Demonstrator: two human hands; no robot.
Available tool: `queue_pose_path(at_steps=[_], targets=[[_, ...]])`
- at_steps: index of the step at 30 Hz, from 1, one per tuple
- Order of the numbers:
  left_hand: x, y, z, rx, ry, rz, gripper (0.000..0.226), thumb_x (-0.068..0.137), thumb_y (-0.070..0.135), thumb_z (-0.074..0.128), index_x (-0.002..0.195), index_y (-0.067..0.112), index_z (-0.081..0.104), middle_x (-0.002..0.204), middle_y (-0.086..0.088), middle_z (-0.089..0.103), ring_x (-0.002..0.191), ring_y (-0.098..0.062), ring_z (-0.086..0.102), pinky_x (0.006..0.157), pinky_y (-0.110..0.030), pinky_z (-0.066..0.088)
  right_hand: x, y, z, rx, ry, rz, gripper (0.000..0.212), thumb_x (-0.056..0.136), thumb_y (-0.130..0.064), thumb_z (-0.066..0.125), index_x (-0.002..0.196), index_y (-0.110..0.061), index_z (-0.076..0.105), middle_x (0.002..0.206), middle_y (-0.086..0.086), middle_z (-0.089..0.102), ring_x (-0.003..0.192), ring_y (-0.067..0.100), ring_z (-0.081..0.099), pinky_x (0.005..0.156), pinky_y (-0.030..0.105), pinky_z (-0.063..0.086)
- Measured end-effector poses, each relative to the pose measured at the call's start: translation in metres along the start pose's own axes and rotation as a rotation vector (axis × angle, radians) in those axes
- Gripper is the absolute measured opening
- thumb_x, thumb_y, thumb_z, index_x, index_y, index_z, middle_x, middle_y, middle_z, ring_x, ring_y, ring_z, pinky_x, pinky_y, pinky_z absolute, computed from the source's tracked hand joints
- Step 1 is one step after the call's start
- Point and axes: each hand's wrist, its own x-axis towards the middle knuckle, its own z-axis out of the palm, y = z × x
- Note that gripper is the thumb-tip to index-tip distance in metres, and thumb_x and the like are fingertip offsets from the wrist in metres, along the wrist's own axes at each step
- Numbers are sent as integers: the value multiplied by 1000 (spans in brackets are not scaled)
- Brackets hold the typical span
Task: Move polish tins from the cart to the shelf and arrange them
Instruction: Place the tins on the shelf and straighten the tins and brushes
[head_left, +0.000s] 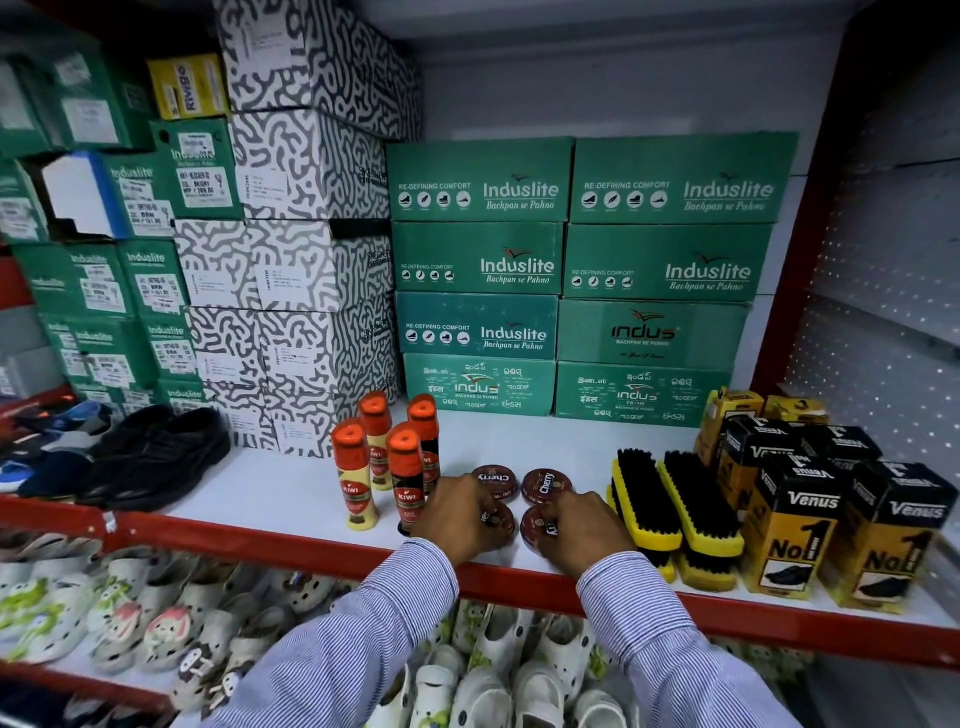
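Note:
Two dark red polish tins marked Cherry lie flat on the white shelf (291, 493): the back left tin (493, 480) and the back right tin (545, 484). In front of them are two more tins. My left hand (460, 522) covers and grips the front left tin (500, 521). My right hand (584, 530) rests on the front right tin (537, 525), fingers closed on it. Both front tins are mostly hidden. The cart is out of view.
Several orange-capped Kiwi liquid polish bottles (382, 457) stand just left of my left hand. Yellow shoe brushes (675, 506) lie right of my right hand, then Venus boxes (836, 519). Green Induslite shoe boxes (576, 275) fill the back. The red shelf edge (291, 545) runs below.

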Motion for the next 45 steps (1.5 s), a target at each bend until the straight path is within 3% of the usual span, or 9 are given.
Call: queue_pose_path(at_steps=[11,16,19,23,26,30,35,39,45], targets=[[0,3,-1,18,-40,-17,30,74,37,84,96,17,84,97,-7,82,88,-18,76,79,-29,61,-2,-2,-1,-30,-8,21,39,88,-45,63,121,-26,71,122,15,68,110,32,66,91,33,53],[0,8,-7,4,-34,18,26,73,30,81,96,19,82,90,-3,82,82,-15,76,73,-20,55,-9,-2,-9,-23,51,-24,40,86,-40,65,124,-28,65,116,12,69,108,32,66,88,32,53],[3,19,-9,63,-40,127,24,77,32,70,89,12,72,83,-4,76,83,-20,73,76,-30,58,-15,4,-22,-49,138,-50,39,90,-31,61,127,-19,60,127,9,62,122,30,59,96,37,53],[0,53,-1,60,29,282,32,82,29,68,113,24,73,112,-1,76,105,-21,69,93,-28,53,-26,28,-47,-74,283,-63,43,95,-19,51,139,-16,53,147,6,51,136,26,48,106,39,46],[-1,85,15,32,-45,348,57,87,26,67,143,18,57,135,-9,69,125,-26,64,107,-27,44,-38,54,-63,-84,305,9,47,92,-4,47,137,-15,54,141,10,55,125,31,57,96,37,51],[4,117,33,50,-193,418,68,93,20,65,156,13,41,161,-10,44,150,-26,42,121,-31,33,-49,78,-70,-122,191,76,51,89,-1,51,137,-19,54,139,11,57,120,31,62,90,37,53],[4,133,47,53,-249,458,63,94,17,65,153,12,45,164,-9,41,155,-24,35,124,-25,25,-58,90,-69,-177,171,84,49,89,1,51,135,-17,52,127,14,60,111,33,64,83,37,53],[4,131,52,36,-200,459,57,91,17,67,147,15,55,156,-6,53,147,-22,47,117,-19,29,-57,94,-68,-219,174,82,50,90,6,45,136,-11,52,130,15,58,114,34,63,87,40,53],[4,125,55,75,-192,431,55,95,31,64,148,17,54,157,-3,52,145,-22,50,119,-28,36,-56,94,-65,-236,179,80,50,87,12,44,129,-12,59,126,15,59,111,36,64,85,41,52]])
